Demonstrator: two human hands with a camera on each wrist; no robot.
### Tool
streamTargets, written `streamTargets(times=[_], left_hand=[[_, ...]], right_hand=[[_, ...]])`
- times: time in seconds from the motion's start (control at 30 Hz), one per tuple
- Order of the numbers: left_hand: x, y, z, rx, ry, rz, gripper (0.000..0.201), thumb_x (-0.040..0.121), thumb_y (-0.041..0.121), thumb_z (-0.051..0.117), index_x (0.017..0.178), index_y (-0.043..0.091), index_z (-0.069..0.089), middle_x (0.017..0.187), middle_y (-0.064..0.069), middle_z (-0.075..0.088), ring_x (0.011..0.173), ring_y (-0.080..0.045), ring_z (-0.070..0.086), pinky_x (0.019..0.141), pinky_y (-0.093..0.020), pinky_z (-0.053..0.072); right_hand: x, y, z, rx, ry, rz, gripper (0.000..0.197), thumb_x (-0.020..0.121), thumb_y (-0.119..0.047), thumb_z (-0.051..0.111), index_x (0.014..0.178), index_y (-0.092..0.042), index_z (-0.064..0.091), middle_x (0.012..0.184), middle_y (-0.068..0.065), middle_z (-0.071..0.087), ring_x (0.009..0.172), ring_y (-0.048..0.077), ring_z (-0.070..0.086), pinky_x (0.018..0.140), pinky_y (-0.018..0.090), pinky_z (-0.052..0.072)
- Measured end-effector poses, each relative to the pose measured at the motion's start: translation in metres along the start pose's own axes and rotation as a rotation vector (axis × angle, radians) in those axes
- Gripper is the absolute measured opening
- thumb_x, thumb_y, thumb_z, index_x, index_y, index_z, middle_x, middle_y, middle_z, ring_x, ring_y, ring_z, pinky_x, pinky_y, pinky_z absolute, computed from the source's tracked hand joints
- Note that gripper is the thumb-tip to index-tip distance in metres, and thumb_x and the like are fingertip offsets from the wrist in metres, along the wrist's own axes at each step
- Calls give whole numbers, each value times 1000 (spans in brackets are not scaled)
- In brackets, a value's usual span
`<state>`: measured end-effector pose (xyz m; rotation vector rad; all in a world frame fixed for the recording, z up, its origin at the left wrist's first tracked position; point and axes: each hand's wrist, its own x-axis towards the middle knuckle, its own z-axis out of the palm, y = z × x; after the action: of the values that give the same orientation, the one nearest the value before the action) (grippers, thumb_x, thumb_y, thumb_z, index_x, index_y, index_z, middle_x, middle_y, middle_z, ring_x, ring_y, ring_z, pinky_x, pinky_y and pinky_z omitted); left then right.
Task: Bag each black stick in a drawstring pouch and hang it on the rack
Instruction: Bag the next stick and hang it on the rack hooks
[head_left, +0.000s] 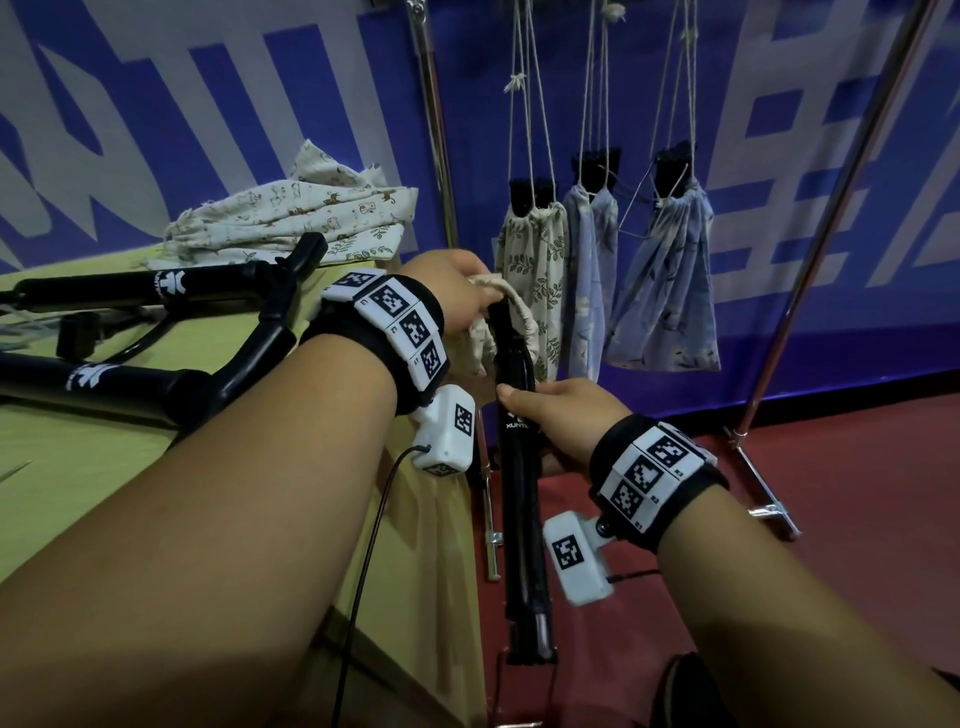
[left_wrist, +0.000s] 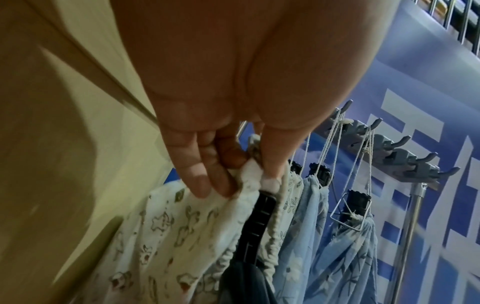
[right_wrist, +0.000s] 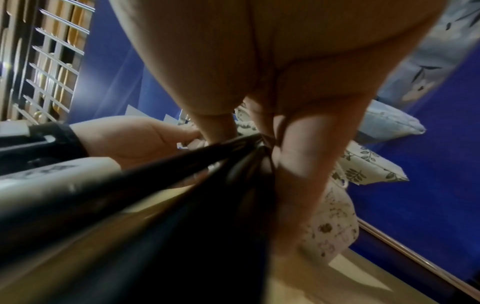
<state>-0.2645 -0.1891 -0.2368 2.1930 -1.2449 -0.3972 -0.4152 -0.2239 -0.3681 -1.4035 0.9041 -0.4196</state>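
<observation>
- Left hand (head_left: 451, 291) raised in front of the rack, thumb and fingers (left_wrist: 205, 181) pinching the gathered cream rim of a printed drawstring pouch (left_wrist: 166, 232); pouch mouth drawn over the top end of a black stick (head_left: 519, 457), cloth bunched below the fingers
- Right hand (head_left: 553, 415) lower down, fingers and thumb curled round the middle of the same black stick, just above its white lettering; stick held near upright beside the table edge, lower end hanging free above the red floor (head_left: 857, 519)
- In the right wrist view, dark shaft (right_wrist: 145, 185) running from the grip toward the camera, blurred; left hand visible beyond it at the pouch
- Three filled pouches hung by cords from grey hooks (left_wrist: 400, 150) on the rack: a leaf-print pouch (head_left: 535, 260), a pale blue pouch (head_left: 589, 270) beside it, a wider blue pouch (head_left: 667, 291) further right; black ends poking out of each mouth
- On the yellow-green table (head_left: 130, 467): two more black sticks (head_left: 145, 283) to the left, and a heap of spare printed pouches (head_left: 291, 218) behind them, near the blue wall banner (head_left: 831, 156)
</observation>
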Motion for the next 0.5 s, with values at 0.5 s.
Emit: streamTargets(times=[0.5], left_hand=[[-12, 11, 13, 74, -421, 35, 37, 88, -3, 47, 89, 24, 72, 79, -6, 69, 66, -22, 59, 60, -29, 46]], right_hand=[[0, -19, -15, 542, -48, 100, 52, 90, -29, 85, 125, 4, 68, 106, 23, 79, 82, 29, 80, 65, 36, 64]])
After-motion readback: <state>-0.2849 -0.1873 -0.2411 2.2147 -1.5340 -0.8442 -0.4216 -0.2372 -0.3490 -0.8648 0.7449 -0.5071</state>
